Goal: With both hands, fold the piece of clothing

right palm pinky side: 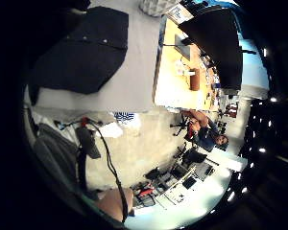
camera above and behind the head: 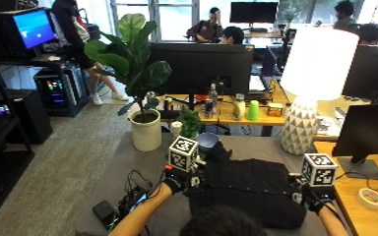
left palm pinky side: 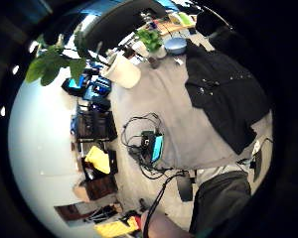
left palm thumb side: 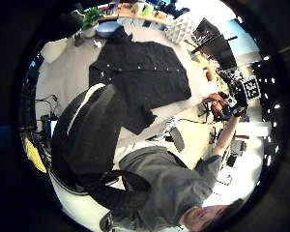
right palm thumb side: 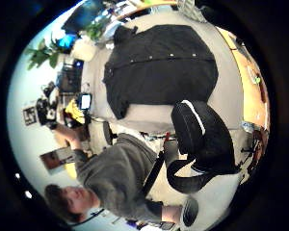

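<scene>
A shirt [camera above and behind the head: 248, 189] is spread on the table [camera above and behind the head: 143, 172]; a bowl [camera above and behind the head: 206, 141] and lamp [camera above and behind the head: 310, 88] are set behind it, apparently beside a pot [camera above and behind the head: 145, 130] at left.

The person wears a black glove on the left hand [camera above and behind the head: 177, 181] and another on the right hand [camera above and behind the head: 312, 199]. In the outside view both forearms are bare up from the glove cuffs. The top of the head [camera above and behind the head: 220, 222], with dark hair, shows at the near edge. The thumb side palm views show a grey hooded sweatshirt [right palm thumb side: 116, 176] with its sleeves pushed up past the elbows, and a broad black strap [right palm thumb side: 153, 175] crossing the chest on a slant. The hair looks short and dark brown there too.
</scene>
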The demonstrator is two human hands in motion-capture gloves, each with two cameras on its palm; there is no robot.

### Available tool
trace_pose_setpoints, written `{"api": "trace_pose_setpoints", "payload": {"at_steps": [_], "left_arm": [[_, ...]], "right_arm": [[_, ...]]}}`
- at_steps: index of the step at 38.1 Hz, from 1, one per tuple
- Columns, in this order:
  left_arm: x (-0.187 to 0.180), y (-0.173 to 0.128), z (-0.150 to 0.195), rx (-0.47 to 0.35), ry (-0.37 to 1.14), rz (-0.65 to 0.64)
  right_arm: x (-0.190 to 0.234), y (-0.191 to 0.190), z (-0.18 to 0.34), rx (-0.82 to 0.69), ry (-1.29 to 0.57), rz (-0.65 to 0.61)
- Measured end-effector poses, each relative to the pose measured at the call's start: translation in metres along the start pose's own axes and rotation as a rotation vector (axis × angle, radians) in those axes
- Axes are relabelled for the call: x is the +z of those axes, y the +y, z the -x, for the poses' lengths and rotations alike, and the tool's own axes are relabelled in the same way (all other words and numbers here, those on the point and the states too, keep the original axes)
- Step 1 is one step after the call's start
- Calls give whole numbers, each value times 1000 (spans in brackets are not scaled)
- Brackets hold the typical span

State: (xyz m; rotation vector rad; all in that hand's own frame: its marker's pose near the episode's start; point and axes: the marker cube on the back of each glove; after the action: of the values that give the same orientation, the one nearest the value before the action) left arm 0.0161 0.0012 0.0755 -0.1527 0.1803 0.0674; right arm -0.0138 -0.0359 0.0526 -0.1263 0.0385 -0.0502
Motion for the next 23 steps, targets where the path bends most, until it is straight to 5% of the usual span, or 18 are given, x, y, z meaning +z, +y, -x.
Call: {"api": "trace_pose_setpoints", "payload": {"at_steps": [4, 12, 17, 23], "left_arm": [[42, 2, -22, 83, 69, 110], [184, 5, -88, 249, 206, 320], [238, 4, -109, 224, 96, 342], [245, -12, -109, 151, 36, 198]], "right_arm": [[34, -14, 2, -20, 7, 59], [129, -32, 15, -70, -1, 229], [178, -45, 16, -36, 109, 307], [203, -57, 8, 12, 183, 307]]}}
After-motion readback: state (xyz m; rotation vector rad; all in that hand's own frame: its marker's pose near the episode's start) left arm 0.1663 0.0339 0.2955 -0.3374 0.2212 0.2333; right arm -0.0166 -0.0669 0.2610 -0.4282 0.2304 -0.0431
